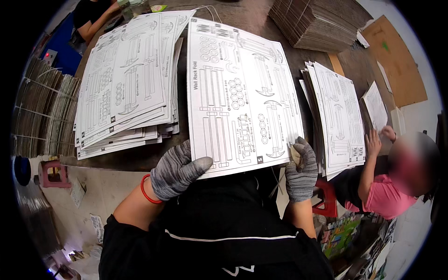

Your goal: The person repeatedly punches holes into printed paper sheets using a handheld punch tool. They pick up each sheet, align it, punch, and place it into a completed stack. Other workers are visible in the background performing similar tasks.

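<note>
One printed diagram sheet (245, 105), probably light and creasable, is sensibly gripped at its lower corners by left hand (175, 173) and right hand (302, 177).

gloved hands (175, 171) (302, 176) grip printed sheet (247, 105) near lower corners; paper stacks (128, 79) (337, 114) either side on dark table (252, 21)

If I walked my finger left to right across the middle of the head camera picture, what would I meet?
Strapped brown stack → left pile of diagram sheets → held diagram sheet → right pile of diagram sheets → lone white sheet.
</note>
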Motion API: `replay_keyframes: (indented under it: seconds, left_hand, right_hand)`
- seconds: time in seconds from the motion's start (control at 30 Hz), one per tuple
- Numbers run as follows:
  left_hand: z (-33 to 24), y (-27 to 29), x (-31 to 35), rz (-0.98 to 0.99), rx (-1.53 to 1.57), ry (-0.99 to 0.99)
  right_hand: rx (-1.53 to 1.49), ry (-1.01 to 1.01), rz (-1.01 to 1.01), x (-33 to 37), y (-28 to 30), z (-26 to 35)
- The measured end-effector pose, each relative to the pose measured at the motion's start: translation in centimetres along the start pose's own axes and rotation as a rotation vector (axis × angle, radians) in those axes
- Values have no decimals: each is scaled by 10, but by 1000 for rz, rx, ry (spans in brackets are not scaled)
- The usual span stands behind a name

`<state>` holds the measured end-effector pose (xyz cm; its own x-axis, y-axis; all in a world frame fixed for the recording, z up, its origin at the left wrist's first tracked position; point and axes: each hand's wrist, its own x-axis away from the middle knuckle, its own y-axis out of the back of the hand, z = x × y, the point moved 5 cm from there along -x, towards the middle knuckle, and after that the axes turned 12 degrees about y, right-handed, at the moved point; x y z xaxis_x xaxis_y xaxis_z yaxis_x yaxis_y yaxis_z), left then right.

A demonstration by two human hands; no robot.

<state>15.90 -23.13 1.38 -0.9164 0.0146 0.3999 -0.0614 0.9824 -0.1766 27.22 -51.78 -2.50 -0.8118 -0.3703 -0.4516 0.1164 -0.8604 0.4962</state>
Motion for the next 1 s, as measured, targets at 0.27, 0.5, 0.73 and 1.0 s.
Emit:
replay_keyframes:
  seconds: [0.27,0.5,0.73,1.0]
  left_hand:
    - [-31,113,55,-798,44,-384]
    - [-21,221,128,-1124,-16,-198]
    - [-30,194,131,-1627,-780,-311]
    - [-14,14,-11,-431,-1096,-727]
  right_hand:
    - [-34,127,-18,-10,-10,30]
    - [-452,87,-60,-5,-37,0]
    - [-335,58,118,-13,-55,-8]
    - [-195,-124,131,-31,-81,2]
